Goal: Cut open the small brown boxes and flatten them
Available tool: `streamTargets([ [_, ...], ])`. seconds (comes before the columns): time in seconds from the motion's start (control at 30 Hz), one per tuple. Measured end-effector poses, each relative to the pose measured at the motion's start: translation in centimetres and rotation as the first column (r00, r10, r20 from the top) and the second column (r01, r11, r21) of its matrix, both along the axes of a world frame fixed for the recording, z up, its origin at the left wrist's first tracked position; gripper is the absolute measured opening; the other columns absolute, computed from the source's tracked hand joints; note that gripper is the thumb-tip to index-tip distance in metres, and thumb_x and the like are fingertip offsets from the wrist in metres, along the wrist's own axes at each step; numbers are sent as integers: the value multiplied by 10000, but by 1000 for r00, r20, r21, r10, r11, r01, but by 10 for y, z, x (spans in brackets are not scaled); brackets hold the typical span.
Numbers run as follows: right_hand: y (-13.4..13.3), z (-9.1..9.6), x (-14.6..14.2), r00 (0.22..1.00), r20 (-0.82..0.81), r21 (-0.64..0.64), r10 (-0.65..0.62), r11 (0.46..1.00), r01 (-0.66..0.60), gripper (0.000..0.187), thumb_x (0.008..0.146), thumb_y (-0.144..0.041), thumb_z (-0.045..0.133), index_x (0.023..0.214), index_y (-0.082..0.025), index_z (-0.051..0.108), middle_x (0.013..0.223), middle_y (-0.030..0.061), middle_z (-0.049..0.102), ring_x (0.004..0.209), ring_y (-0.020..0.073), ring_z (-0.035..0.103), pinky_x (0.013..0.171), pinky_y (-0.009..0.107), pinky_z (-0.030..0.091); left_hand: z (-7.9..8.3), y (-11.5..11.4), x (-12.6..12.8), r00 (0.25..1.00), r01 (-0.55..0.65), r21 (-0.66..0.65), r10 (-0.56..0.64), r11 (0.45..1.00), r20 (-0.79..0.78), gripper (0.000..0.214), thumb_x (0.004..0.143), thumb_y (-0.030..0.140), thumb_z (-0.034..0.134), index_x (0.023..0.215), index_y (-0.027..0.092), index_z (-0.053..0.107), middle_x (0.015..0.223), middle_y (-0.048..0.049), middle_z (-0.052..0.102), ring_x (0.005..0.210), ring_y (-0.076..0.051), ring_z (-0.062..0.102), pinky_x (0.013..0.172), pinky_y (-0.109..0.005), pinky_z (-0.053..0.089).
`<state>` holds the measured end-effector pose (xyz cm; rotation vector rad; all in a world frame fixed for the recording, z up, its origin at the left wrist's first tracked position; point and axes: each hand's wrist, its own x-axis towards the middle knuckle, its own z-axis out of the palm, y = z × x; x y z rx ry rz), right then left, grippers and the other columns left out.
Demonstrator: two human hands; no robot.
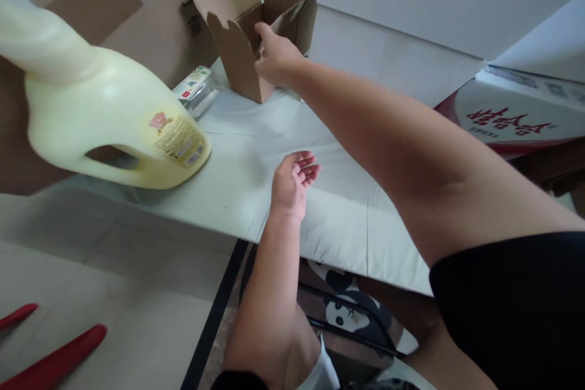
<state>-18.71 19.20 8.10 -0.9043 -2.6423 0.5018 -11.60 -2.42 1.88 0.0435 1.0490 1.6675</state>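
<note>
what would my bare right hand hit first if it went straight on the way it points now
The open brown cardboard box: your right hand points at it and seems to touch its near side, though depth there is hard to judge.

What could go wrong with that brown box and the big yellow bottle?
The right hand is at the open cardboard box. If the box slides sideways, it might bump the small package beside it.

The big yellow bottle looks close to the edge of the cloth-covered table, so a knock could perhaps send it over.
</note>
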Motion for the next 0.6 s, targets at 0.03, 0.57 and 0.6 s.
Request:
streamTargets([
  [0.03, 1, -2, -1, 998, 29, 22, -59, 998, 58, 498, 894, -168, 543, 1383, -157, 448, 1264, 97, 683, 1223, 279, 623, 1102, 495, 485, -1, 0, -1, 1000, 1, 5, -1, 1000, 1, 236, 685, 373, 634, 819, 179, 637, 850, -48, 622, 737, -158, 615, 767, -319, 465],
  [0.57, -124, -31, 248, 886, -412, -73, -214, 977, 202, 500, 871, -544, 614, 1248, -215, 623, 1196, 95, 718, 904, 229, 747, 751, 340, 609, -8, -7, -17, 400, -695, 279, 679, 662, -615, 164, 780, 245, 406, 930, 236, 473, 990, -25, 518, 1048, -183, 546, 1027, -352, 396],
  [0.6, -134, -34, 271, 853, -448, -104, -268, 963, 248, 509, 874, -563, 616, 1257, -229, 623, 1191, 92, 719, 904, 224, 743, 755, 343, 610, -10, -4, -15, 515, -647, 234, 643, 725, -566, 153, 795, 267, 417, 931, 238, 481, 974, -26, 535, 1028, -183, 562, 1008, -348, 408],
])
